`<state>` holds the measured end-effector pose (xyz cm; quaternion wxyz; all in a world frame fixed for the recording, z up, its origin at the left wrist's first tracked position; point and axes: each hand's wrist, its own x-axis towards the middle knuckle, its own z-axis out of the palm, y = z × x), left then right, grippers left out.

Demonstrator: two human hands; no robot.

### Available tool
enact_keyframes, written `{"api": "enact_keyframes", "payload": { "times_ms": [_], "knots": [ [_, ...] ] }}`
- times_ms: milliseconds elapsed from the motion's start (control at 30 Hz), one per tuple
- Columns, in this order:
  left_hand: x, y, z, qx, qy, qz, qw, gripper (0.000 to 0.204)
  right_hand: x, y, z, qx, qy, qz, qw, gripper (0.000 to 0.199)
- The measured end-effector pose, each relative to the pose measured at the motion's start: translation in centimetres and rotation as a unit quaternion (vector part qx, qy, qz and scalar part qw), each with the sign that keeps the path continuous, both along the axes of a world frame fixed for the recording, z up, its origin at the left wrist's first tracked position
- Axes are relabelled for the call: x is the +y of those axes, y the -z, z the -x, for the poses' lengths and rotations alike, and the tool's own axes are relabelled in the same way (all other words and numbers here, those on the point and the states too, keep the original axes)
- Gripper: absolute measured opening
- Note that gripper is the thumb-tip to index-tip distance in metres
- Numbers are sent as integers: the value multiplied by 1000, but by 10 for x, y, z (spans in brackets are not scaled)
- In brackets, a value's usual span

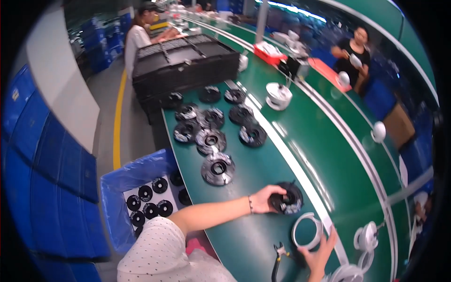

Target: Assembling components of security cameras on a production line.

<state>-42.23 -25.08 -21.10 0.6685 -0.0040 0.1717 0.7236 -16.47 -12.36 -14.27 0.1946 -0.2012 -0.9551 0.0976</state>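
Observation:
My left hand (268,198) is closed on the edge of a black round part with a central hole (293,201), above the green bench. Close by, a white ring (294,233) sits near the bench's right side. My right hand (320,256) is beside this ring, its thumb and fingers spread around the ring's near right side. Whether the fingertips touch it, I cannot tell. Yellow-and-black handled cutters (278,259) lie between my arms. Farther along the bench are several similar black round parts, the nearest one (218,168) lying flat.
A black crate (188,70) stands at the bench's far end. On my left, a blue lined bin (112,197) holds several black discs. The green conveyor (310,141) on the right carries white assemblies (278,96). Co-workers (354,56) stand across the line and beyond the crate.

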Motion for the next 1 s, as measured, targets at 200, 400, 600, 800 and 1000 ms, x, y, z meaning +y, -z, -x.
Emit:
{"api": "enact_keyframes", "payload": {
  "times_ms": [200, 400, 600, 800, 1000],
  "knots": [
    [-14, -37, 10, 165, -70, -11, 984, 30, 0, 10, 61, -107, 64, 157, 980, 105],
    [-7, -29, -1, 278, -54, 12, 959, 32, -6, 3, 63, -188, 109, 152, 964, 118],
    [-8, -26, -16, 291, -109, -22, 950, 31, 4, 21, 50, 142, 149, 321, 924, 107],
    [-4, -1, -36, 386, -61, -87, 916, 58, -64, 13, 93, 334, 43, 542, 770, 110],
    [-19, -27, -9, -24, 103, -124, 987, 66, -67, 7, 101, 238, -2, 395, 887, 118]
  ]
}}
